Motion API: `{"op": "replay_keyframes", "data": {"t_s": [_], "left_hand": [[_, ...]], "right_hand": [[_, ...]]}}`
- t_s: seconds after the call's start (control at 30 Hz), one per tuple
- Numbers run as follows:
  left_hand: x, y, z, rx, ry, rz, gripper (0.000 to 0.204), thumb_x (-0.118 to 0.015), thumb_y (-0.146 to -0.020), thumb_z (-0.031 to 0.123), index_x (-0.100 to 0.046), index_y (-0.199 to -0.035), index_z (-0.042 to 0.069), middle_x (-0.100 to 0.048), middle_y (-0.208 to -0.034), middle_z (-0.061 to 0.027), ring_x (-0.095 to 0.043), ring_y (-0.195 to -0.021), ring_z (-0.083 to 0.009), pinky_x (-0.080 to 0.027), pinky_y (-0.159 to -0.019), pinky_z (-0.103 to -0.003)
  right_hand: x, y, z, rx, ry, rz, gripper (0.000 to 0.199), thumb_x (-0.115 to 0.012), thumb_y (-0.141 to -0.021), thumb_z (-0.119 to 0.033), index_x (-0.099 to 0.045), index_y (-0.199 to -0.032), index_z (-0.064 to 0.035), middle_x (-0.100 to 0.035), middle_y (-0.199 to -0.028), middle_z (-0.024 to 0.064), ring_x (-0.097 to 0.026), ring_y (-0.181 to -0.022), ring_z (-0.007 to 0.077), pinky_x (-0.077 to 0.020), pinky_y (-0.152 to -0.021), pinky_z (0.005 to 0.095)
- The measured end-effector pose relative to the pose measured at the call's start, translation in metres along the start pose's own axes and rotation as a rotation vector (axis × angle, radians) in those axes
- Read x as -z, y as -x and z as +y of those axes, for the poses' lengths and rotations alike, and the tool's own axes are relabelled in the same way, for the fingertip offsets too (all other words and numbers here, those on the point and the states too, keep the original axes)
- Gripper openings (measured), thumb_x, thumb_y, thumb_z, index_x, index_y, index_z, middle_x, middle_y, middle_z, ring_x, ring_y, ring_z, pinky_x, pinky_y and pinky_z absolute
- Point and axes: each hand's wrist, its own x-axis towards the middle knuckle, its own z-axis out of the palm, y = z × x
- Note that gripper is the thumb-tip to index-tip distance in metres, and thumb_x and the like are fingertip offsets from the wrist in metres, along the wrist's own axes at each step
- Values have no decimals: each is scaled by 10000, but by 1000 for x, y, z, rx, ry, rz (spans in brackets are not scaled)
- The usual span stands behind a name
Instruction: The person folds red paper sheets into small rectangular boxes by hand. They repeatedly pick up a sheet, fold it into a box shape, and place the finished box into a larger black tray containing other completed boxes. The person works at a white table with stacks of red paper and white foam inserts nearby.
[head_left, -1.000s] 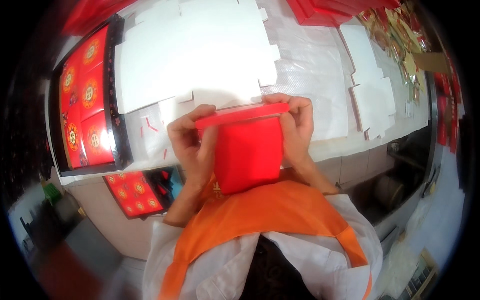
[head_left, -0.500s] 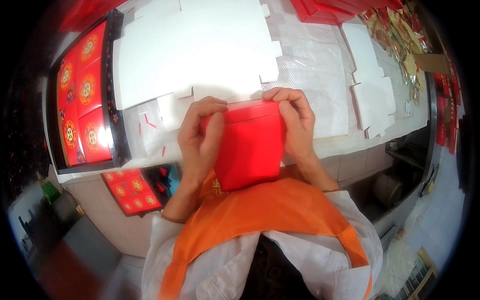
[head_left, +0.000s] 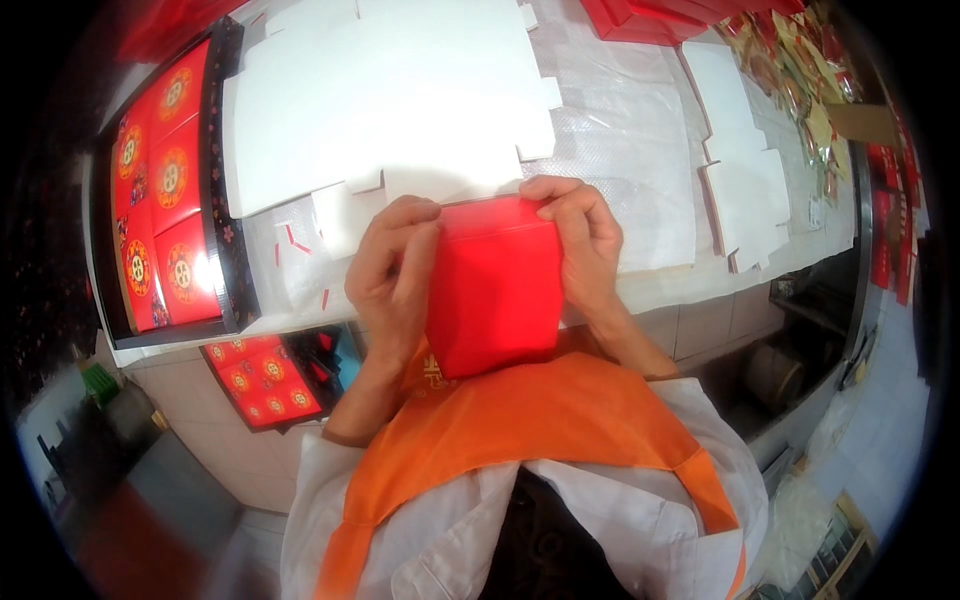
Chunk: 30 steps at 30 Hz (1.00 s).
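Observation:
A plain red cardboard box (head_left: 496, 300) is held upright in front of my apron, with its far top edge away from me. My left hand (head_left: 393, 275) pinches the box's upper left corner, thumb on the near side and fingers curled behind. At the upper right corner my right hand (head_left: 583, 235) grips the edge in the same way, its fingers bent over the top. Just beyond both hands lie white flat box blanks (head_left: 390, 95) on the table. The back of the red box is hidden from view.
On the left, a dark tray (head_left: 222, 190) holds several red boxes (head_left: 178, 190) with round gold emblems. More white blanks (head_left: 745, 165) lie to the right, near wrapped packets (head_left: 800, 80). A second tray of red boxes (head_left: 265, 385) sits below the table edge.
The top flap of the red box has tilted, so its upper panel shows flatter toward me. My hands have shifted slightly left, still on the corners.

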Motion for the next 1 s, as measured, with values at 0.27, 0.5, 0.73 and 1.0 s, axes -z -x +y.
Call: {"op": "replay_keyframes", "data": {"t_s": [0.27, 0.5, 0.73, 1.0], "left_hand": [[-3, 14, 4, 120, -69, -18, 130, -519, -799, -8, -528, -926, 21, -440, -1240, -160, -421, -1145, -259, -325, -958, -346], [-2, -20, 8, 1, 39, 11, 110, -495, -826, 15, -490, -936, 9, -501, -1107, -133, -478, -1026, -211, -364, -898, -307], [-30, -85, 64, -185, 151, 9, 336, -406, -897, 121, -405, -1201, -23, -404, -1266, -156, -389, -1190, -232, -294, -1011, -368], [14, -87, 34, -155, -77, 77, 322, -426, -880, 121, -470, -1171, -10, -433, -1272, -152, -409, -1194, -253, -326, -1004, -360]], "right_hand": [[18, 12, 9, 105, 326, -176, 342, -566, -811, -71, -438, -1128, -50, -344, -1327, 179, -316, -1254, 282, -241, -1033, 363], [21, 35, -21, -149, 288, -250, 712, -518, -862, -131, -57, -1383, 20, -182, -1406, 216, -175, -1321, 276, -144, -1072, 355], [52, -22, -83, -9, 395, -65, 606, -520, -847, -80, -218, -1368, -10, -342, -1349, 129, -326, -1242, 197, -254, -1032, 319], [83, -217, -259, 329, 519, 208, 534, -530, -872, -336, -373, -1312, -78, -454, -1257, 100, -474, -1107, 172, -427, -878, 294]]}}
